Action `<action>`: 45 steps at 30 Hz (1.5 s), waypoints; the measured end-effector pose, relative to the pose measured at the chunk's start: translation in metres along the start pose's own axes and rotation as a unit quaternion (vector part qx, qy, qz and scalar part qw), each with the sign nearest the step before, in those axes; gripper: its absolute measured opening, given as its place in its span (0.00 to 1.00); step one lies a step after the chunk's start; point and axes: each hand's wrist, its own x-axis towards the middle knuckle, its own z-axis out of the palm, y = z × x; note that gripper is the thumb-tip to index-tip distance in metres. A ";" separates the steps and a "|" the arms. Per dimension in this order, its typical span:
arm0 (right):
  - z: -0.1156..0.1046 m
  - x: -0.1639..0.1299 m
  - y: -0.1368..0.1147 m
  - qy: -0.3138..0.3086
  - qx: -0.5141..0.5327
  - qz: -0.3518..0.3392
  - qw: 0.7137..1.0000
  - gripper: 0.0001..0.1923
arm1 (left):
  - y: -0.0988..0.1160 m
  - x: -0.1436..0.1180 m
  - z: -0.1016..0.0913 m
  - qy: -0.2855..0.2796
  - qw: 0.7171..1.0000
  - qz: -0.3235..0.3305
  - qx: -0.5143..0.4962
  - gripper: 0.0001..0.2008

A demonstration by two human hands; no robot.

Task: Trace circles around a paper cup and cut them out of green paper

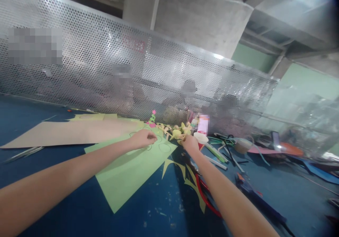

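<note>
A sheet of light green paper (119,180) with rounded outlines drawn on it lies tilted on the blue table. Over its upper part is my left hand (144,138), fingers curled together; whatever they may hold is too small to make out. My right hand (190,146) is at the sheet's right corner, its fingertips pinched at a yellow paper flower (177,134) in a cluster of yellow paper shapes. Just beyond that hand stands a white and red paper cup (200,138). A small green and pink paper cone (152,118) stands behind the sheet.
Large beige paper (69,132) lies at left. Cut yellow scraps (173,164) and a red-handled tool (202,194), probably scissors, lie near my right forearm. Farther right are a dark blue glue gun (259,198), coloured sticks (215,163) and a tape roll (243,146). A perforated metal screen (164,74) borders the table's back.
</note>
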 end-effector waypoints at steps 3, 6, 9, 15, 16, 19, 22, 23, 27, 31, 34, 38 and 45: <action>-0.002 0.000 0.001 -0.003 0.000 -0.010 1.000 0.15 | 0.002 0.000 0.000 -0.001 1.000 -0.004 0.002 0.10; -0.004 -0.001 0.001 -0.003 -0.002 -0.015 1.000 0.16 | 0.005 -0.001 0.000 -0.007 1.000 -0.004 0.008 0.10; -0.006 -0.003 0.001 -0.005 -0.002 -0.018 1.000 0.16 | 0.007 -0.002 0.000 -0.012 1.000 -0.007 0.015 0.10; -0.010 -0.013 0.007 -0.019 0.007 -0.020 1.000 0.16 | 0.007 -0.004 -0.003 -0.018 0.999 -0.012 0.029 0.12; -0.011 -0.014 0.007 -0.020 0.010 -0.020 1.000 0.15 | 0.006 -0.005 -0.004 -0.020 0.999 -0.012 0.031 0.12; -0.012 -0.016 0.004 -0.020 0.020 -0.016 0.999 0.15 | 0.004 -0.006 -0.004 -0.025 0.999 -0.010 0.041 0.13; -0.010 -0.015 -0.001 -0.020 0.031 -0.012 0.999 0.15 | 0.005 -0.009 -0.004 -0.029 0.998 -0.009 0.055 0.13; -0.008 -0.014 -0.002 -0.021 0.034 -0.010 0.999 0.15 | 0.006 -0.010 -0.005 -0.033 0.998 -0.010 0.059 0.14; -0.002 -0.008 -0.003 -0.024 0.048 0.001 0.999 0.17 | 0.011 -0.015 -0.009 -0.056 0.996 -0.013 0.070 0.15; 0.003 -0.002 0.001 -0.033 0.073 0.019 0.997 0.17 | 0.010 -0.016 -0.012 -0.067 0.994 -0.016 0.080 0.16; 0.006 0.001 0.004 -0.059 0.098 0.024 0.993 0.16 | 0.008 -0.015 -0.011 -0.069 0.994 -0.016 0.083 0.17; 0.008 0.002 0.006 -0.086 0.125 0.019 0.988 0.16 | 0.008 -0.016 -0.011 -0.074 0.994 -0.018 0.082 0.16; 0.008 0.000 0.009 -0.068 0.136 0.004 0.988 0.16 | 0.005 -0.018 -0.013 -0.067 0.994 -0.023 0.083 0.17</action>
